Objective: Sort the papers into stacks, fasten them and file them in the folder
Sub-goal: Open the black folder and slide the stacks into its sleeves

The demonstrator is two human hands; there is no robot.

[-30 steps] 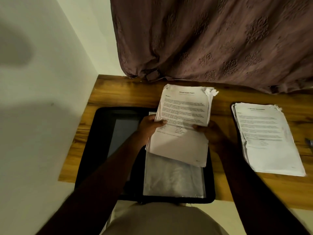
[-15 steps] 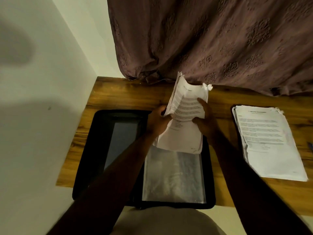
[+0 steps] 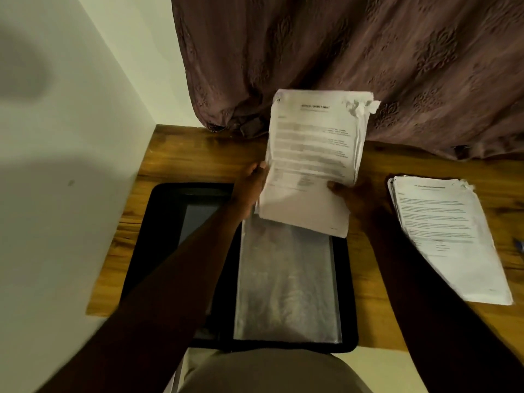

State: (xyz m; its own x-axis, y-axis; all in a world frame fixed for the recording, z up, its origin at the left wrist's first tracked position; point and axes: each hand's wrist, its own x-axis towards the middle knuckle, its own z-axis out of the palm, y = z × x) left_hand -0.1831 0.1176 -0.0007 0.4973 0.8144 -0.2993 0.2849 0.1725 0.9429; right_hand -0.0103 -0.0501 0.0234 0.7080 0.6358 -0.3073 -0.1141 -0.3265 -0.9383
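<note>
A stack of printed papers [image 3: 313,154] with a crumpled top right corner is held up above the open black folder [image 3: 170,205]. My left hand [image 3: 252,188] grips the stack's left edge and my right hand [image 3: 351,194] grips its lower right edge. The folder lies on the wooden table [image 3: 195,154] with clear plastic sleeves [image 3: 286,282] on its right half. The lower edge of the stack hangs just over the top of the sleeves. A second stack of papers [image 3: 445,236] lies flat on the table to the right.
A brown patterned curtain [image 3: 340,52] hangs behind the table. A white wall [image 3: 56,165] borders the table on the left. A small blue object [image 3: 519,245] shows at the right edge of the table, mostly cut off.
The held stack was turned edge-on half a second ago; it now faces me again, flatter and raised higher. Both hands keep their hold on it.
</note>
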